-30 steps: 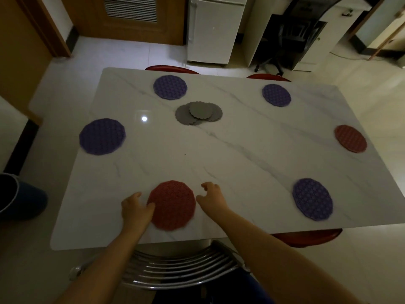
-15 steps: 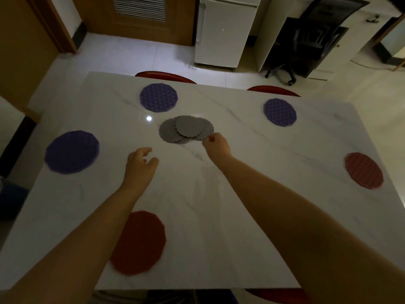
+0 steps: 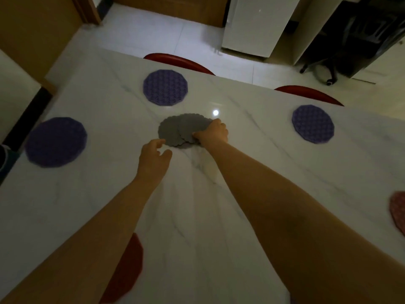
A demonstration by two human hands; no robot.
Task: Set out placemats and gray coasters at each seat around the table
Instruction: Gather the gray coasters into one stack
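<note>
A marble table (image 3: 241,172) bears purple placemats (image 3: 165,87) spaced well apart around the fanned gray coasters (image 3: 175,131). The right hand (image 3: 213,133) pinches the pile's right edge. The left hand (image 3: 153,159), loosely curled and empty, hovers just beside it. Lifted by one edge, the overlapping coasters could slide apart.

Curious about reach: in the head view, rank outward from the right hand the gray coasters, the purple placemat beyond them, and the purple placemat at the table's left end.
1. gray coasters, held by the right hand, mid-table.
2. far purple placemat, beyond the pile.
3. left-end purple placemat, far left.
</note>
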